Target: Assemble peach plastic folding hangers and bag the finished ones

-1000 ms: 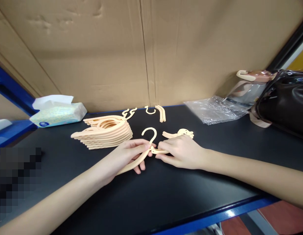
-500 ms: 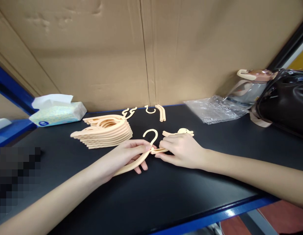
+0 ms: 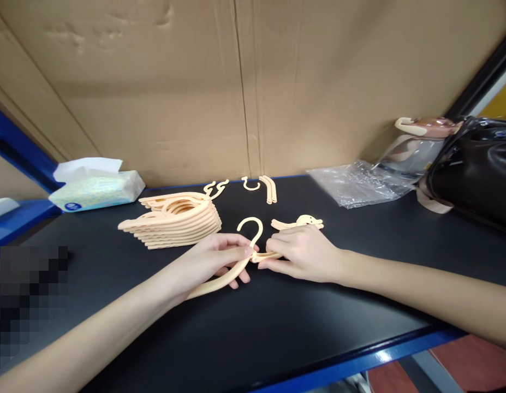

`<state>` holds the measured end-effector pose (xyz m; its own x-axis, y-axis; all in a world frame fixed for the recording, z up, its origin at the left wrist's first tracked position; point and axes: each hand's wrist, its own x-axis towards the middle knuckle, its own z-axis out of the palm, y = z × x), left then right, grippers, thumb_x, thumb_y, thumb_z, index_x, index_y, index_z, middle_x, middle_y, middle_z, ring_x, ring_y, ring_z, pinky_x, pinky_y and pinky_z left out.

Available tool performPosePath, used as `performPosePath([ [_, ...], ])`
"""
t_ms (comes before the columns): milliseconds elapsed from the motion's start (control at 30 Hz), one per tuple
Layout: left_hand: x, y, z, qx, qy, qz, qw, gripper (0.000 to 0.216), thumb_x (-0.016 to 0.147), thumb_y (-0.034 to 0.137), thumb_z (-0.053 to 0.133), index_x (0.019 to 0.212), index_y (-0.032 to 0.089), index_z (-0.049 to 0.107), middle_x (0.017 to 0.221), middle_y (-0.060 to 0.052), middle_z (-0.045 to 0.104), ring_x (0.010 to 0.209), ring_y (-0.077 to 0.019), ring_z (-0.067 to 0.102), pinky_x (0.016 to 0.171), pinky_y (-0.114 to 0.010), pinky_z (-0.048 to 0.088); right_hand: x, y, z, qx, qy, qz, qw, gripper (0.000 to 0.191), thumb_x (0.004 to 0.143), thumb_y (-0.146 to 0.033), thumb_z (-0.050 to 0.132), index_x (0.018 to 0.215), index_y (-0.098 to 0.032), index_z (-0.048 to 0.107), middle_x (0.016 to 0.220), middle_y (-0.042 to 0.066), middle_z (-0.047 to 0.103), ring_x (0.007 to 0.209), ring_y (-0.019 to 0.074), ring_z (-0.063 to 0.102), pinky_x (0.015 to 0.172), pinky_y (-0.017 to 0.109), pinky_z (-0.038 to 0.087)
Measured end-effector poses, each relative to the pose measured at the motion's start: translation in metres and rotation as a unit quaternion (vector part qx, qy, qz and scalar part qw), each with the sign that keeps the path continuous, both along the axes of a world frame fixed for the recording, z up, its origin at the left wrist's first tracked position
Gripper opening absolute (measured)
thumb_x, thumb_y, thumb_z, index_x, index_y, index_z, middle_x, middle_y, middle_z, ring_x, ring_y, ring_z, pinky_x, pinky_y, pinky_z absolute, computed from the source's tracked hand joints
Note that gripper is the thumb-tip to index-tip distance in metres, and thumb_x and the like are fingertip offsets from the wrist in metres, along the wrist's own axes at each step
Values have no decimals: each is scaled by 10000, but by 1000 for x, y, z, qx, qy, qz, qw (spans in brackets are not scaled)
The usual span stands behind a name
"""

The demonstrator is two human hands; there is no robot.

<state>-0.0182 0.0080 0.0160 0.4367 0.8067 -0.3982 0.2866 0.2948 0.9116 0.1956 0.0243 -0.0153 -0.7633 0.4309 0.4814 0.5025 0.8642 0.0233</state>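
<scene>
A cream plastic hanger (image 3: 220,282) is held between my two hands just above the black table, its hook standing up. My left hand (image 3: 220,254) pinches it at the joint below the hook, with one arm of the hanger running down under the palm. My right hand (image 3: 299,252) is closed round the other arm and covers most of it. Behind the right hand lies a cream piece with a small animal face (image 3: 310,220), partly hidden. To the left rests a stack of cream hangers (image 3: 183,221).
Near the cardboard wall lie a loose hook (image 3: 251,186) and hanger arms (image 3: 269,190). A tissue pack (image 3: 99,188) stands at the left. Clear plastic bags (image 3: 355,183), a drinking bottle (image 3: 416,147) and a black bag (image 3: 477,174) are at the right. The table's blue edge (image 3: 359,363) runs in front.
The held hanger's hook has shifted slightly left and down, and its joint sits a little lower. Both hands keep their grip almost in place. Everything else lies as before.
</scene>
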Motion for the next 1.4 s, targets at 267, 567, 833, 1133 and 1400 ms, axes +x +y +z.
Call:
performPosePath([
  [267,1,-2,0,19,2,-8,1000,293,780,437,674,846,153,639,683,-6,651,633,-130,628,560,-202,508,2,0,-2,1,-8,8,1000,427,988,-429,393,750,-160,625,630,5,640,584,129,592,508,250,253],
  [567,3,-4,1,32,13,-10,999,293,774,449,675,824,163,634,738,-15,663,692,-147,649,608,-220,515,3,0,-4,2,-7,9,1000,450,983,-432,402,697,-164,625,599,-3,647,549,123,594,484,254,225],
  [833,0,-2,-1,20,18,-14,1000,287,797,445,663,866,167,666,780,-30,690,717,-154,660,633,-222,519,2,-2,-2,30,-13,0,999,474,972,-437,414,631,-173,611,503,-19,585,458,109,521,475,258,225],
  [1133,1,-1,-2,23,20,0,1000,290,769,437,697,898,178,721,738,-37,707,700,-163,671,606,-209,523,0,-3,-1,55,-9,6,998,483,988,-419,360,668,-184,635,446,-24,544,380,119,480,459,248,220],
  [1400,1,-1,-3,25,25,5,999,288,756,435,711,898,187,742,723,-38,714,680,-157,666,593,-199,522,1,-2,-2,28,1,4,1000,471,975,-430,395,639,-189,621,433,-24,530,374,111,478,451,239,235],
])
